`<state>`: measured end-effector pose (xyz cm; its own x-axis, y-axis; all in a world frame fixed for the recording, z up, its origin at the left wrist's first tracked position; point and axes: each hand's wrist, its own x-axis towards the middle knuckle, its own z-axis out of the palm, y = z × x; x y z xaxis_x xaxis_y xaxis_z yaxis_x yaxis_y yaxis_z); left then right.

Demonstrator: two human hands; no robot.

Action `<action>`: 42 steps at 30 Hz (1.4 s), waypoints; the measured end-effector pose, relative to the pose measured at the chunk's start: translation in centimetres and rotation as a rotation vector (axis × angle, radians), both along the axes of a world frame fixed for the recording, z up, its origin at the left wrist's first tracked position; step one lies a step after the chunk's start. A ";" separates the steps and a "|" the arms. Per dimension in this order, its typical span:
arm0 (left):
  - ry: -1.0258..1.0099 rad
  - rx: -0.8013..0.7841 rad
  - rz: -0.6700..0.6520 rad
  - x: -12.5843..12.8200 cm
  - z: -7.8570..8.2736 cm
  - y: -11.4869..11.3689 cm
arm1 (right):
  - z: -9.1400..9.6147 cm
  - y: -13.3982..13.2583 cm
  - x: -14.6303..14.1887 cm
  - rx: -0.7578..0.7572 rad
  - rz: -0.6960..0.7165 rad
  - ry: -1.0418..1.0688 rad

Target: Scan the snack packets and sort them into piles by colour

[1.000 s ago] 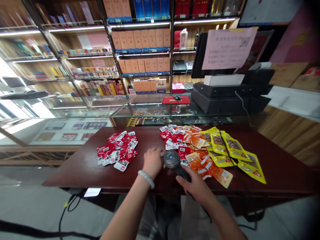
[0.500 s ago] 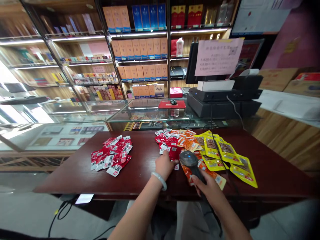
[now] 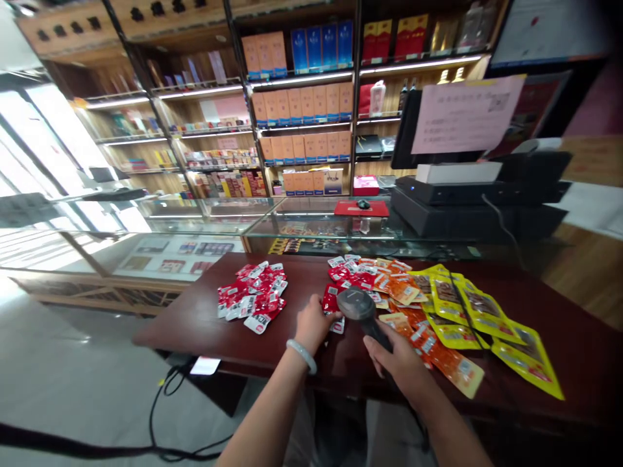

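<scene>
My right hand [image 3: 396, 363] grips the handle of a black barcode scanner [image 3: 357, 305], whose head hangs over the near edge of a spread of snack packets. My left hand [image 3: 314, 322], with a pale bangle on its wrist, pinches a small red packet [image 3: 331, 302] just left of the scanner head. Red, orange and yellow packets [image 3: 438, 311] lie spread to the right on the dark wooden table [image 3: 204, 318]. A separate heap of small red packets [image 3: 253, 297] lies to the left.
Behind the table runs a glass display counter [image 3: 311, 224] with a black till and monitor [image 3: 467, 194] carrying a pink paper notice. Shelves of boxed goods [image 3: 302, 104] fill the back wall. A black cable [image 3: 165, 402] trails on the grey floor at left.
My left hand moved from bare table to the mixed pile and took hold of a red packet. The scanner shifted right with it. The camera view swung left.
</scene>
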<state>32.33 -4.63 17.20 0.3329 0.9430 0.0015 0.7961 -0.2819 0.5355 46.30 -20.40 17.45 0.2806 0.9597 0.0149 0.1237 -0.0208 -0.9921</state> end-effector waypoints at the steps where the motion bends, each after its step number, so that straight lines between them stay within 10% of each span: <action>1: 0.013 0.019 0.044 -1.0 0.2 0.5 | -0.1 0.4 -0.4 -0.012 0.018 0.000; 9: 0.191 0.105 0.456 -11.0 1.3 6.3 | 0.1 4.3 -4.6 -0.024 0.184 -0.003; 14: 0.231 0.269 0.608 -13.1 1.2 8.0 | 0.7 5.1 -5.4 -0.017 0.182 0.021; 17: 0.211 0.414 0.597 -11.0 1.6 7.5 | 0.5 4.8 -4.5 -0.005 0.138 0.033; 24: 0.133 0.272 0.026 1.3 2.0 4.7 | 0.1 2.3 0.0 0.019 -0.040 0.038; 31: 0.177 0.233 -0.064 12.2 1.3 4.4 | -1.5 -0.3 4.1 0.002 -0.248 0.053; 42: 0.034 0.057 0.007 12.0 0.1 7.4 | -2.1 -1.0 5.0 -0.027 -0.307 0.049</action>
